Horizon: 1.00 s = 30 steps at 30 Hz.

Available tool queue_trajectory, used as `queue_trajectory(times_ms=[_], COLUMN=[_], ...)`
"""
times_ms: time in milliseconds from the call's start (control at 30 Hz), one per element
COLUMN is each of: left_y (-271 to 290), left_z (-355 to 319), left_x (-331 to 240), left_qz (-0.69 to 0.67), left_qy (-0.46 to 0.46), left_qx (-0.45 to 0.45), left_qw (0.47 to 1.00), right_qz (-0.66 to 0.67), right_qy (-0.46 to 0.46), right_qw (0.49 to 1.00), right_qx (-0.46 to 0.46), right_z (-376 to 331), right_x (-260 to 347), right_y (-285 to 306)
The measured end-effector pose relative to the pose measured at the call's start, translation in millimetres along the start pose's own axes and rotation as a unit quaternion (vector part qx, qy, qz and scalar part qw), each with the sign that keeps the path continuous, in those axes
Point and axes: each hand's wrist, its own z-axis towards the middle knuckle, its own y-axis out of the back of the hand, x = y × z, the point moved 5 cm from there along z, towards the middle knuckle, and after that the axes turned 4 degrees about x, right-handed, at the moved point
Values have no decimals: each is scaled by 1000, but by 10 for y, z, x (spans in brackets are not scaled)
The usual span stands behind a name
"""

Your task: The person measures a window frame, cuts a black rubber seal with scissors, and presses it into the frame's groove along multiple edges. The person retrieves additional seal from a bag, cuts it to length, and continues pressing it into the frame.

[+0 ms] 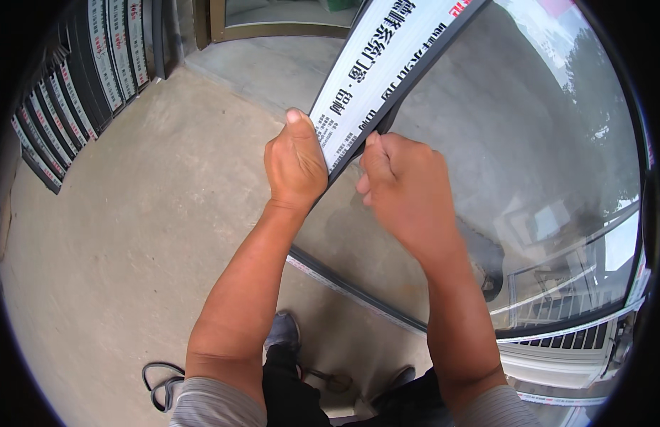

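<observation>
A large glass pane (pixel 529 135) in a dark frame stands tilted in front of me. The near side of this window frame (pixel 369 67) is covered with white printed film and runs up to the top of the view. My left hand (pixel 296 162) is closed round the frame's left edge, thumb up, its fingers hidden behind it. On the glass side, my right hand (pixel 412 188) is closed in a fist against a black rubber-like strip (pixel 392 116) along the frame's inner edge. Thumb and forefinger pinch the strip there.
Film-covered profiles (pixel 106 60) lean in a stack at the far left. A brown door frame (pixel 273 31) stands at the back. On the concrete floor (pixel 145 220) lies a looped black strip (pixel 146 373) near my feet. A white slatted unit (pixel 557 356) is at the lower right.
</observation>
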Motion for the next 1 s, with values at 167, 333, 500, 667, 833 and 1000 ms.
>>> queue_trajectory(times_ms=[167,333,500,667,833,1000], left_y=[44,18,51,-5,11,76], left_z=[-4,7,28,-18,-34,-28], left_x=[16,61,40,32,26,-55], left_qz=[39,41,39,19,29,44], left_qy=[-14,20,5,30,4,-2], left_qx=[0,-18,-10,-8,-5,-19], left_qw=[999,999,999,999,1000,999], right_qz=[-23,-87,-50,-89,27,108], right_qy=[18,42,0,41,62,-22], right_qw=[999,993,996,995,997,994], right_qx=[38,66,79,35,-37,-1], right_z=[20,68,75,100,-23,-773], right_x=[50,138,263,261,73,-525], right_y=[-29,-54,173,168,428,431])
